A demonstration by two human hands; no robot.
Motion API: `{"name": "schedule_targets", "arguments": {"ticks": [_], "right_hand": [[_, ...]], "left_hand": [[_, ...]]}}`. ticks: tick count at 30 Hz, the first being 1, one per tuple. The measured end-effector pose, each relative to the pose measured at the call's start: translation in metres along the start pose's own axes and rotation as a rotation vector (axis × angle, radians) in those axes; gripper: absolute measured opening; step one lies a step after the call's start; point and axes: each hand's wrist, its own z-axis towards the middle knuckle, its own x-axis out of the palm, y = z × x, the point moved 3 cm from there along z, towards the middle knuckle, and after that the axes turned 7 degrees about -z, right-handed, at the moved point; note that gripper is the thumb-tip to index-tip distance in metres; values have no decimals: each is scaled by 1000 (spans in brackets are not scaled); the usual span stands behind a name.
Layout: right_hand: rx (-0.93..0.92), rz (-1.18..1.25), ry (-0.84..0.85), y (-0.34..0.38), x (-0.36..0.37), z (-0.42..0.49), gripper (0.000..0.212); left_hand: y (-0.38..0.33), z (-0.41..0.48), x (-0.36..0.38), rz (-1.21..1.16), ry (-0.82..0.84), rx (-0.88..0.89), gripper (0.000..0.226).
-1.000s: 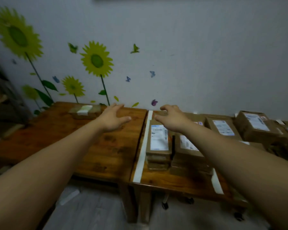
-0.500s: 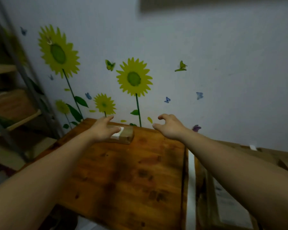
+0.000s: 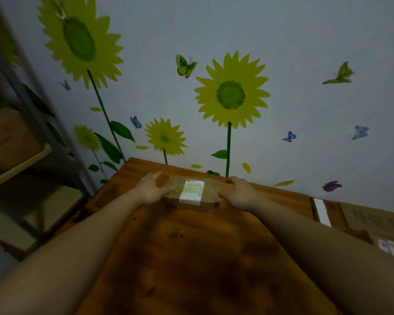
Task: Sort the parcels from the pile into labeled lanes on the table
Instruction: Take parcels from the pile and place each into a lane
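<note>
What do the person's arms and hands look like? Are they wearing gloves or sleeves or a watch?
No gloves! The left hand and the right hand are bare, and I can see no rings. The left arm and the right arm are bare too, as far as the picture shows: no sleeves, no watch, no bracelet. The light is dim, so something tiny could be hiding.

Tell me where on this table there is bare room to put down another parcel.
The table is bare between your forearms, nearer to you than the parcel. Crowded: the far edge, where the left hand and right hand touch the parcel, and right of the tape, where boxes lie.
</note>
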Motion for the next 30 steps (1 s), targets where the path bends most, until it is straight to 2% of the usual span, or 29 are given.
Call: {"name": "schedule_targets", "arguments": {"ticks": [4, 6, 8, 9, 11, 12, 14, 18, 22, 25, 30], "right_hand": [[159, 52, 17, 14, 41, 38, 62], [185, 73, 33, 20, 57, 51, 50], [189, 100, 75, 24, 76, 59, 43], [218, 129, 100, 24, 86, 62, 50], [307, 248, 137, 14, 104, 73, 81], [337, 315, 145, 11, 110, 76, 87], [381, 410, 117, 11, 116, 78, 83], [462, 604, 15, 3, 114, 72, 85], [503, 729, 35, -5, 117, 48, 65], [548, 668, 30, -17, 123, 29, 49], [546, 593, 2, -28, 125, -8, 56]], "left_hand": [[25, 56, 12, -78, 139, -12, 69], [31, 74, 21, -143, 191, -6, 60], [44, 91, 28, -216, 222, -34, 64], [52, 100, 33, -249, 243, -69, 71], [67, 112, 44, -303, 320, -144, 86], [72, 116, 49, -371, 372, -179, 89], [75, 117, 57, -541, 437, -224, 82], [76, 114, 58, -650, 375, -261, 63], [86, 99, 60, -680, 354, -290, 65], [98, 80, 75, -684, 392, -308, 62], [97, 35, 88, -789, 295, -361, 84]]}}
